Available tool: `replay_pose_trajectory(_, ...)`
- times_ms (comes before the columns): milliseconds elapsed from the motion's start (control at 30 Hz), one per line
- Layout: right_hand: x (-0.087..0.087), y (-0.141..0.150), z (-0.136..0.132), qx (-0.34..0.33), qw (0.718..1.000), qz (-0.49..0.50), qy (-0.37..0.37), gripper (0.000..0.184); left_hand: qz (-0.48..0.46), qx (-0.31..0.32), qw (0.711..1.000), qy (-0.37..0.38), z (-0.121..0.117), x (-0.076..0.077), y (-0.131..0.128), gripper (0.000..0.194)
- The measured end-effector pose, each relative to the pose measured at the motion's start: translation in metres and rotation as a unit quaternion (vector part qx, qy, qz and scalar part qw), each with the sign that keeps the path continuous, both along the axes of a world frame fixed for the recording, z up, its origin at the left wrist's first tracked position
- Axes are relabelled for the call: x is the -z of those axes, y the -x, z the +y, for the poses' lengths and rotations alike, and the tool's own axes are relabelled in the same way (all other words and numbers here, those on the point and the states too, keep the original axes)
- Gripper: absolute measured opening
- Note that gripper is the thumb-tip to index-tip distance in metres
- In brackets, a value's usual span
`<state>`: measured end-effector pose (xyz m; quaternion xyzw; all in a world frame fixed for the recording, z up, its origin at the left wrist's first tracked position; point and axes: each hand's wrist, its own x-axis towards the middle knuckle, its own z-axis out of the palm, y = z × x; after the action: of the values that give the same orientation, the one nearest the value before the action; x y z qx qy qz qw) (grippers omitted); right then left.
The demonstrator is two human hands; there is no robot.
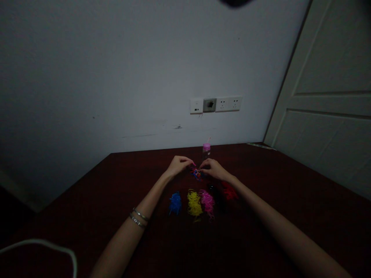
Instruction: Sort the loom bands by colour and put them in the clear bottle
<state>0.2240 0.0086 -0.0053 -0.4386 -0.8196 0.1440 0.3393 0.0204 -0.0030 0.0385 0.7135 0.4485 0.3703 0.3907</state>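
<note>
White curved cable (43, 242); clear pink-lidded bottle (206, 151), contents indistinct, label illegible; left hand (177, 165), right hand (215, 168) at mixed-colour strand pile (197, 173), grips indeterminable.

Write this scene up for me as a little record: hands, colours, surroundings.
Left hand: fingertips at a multicoloured pile; grip unclear
Right hand: fingertips at the same pile's right side; grip unclear
Single-colour piles, left to right: blue pile, yellow pile, pink pile, red pile
Beyond right hand: pink-capped bottle
Left forearm: bracelets
Wall: sockets
Surface: dark reddish table
</note>
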Motion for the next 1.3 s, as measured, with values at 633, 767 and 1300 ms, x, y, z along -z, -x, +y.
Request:
replay_pose_trajectory(633,0.014,-0.028,0.001,0.061,0.997,0.048,-0.026,0.017,0.133,0.241,0.959,0.069,-0.022,0.0,-0.01,0.021)
replay_pose_trajectory(767,0.014,-0.028,0.001,0.05,0.996,0.063,-0.023,0.016,0.149,0.295,0.936,0.12,-0.03,0.009,-0.02,0.018)
replay_pose_trajectory(1300,0.017,-0.027,0.0,0.037,0.997,0.069,-0.018,0.015,0.143,0.289,0.937,0.138,-0.023,0.026,-0.021,0.024)
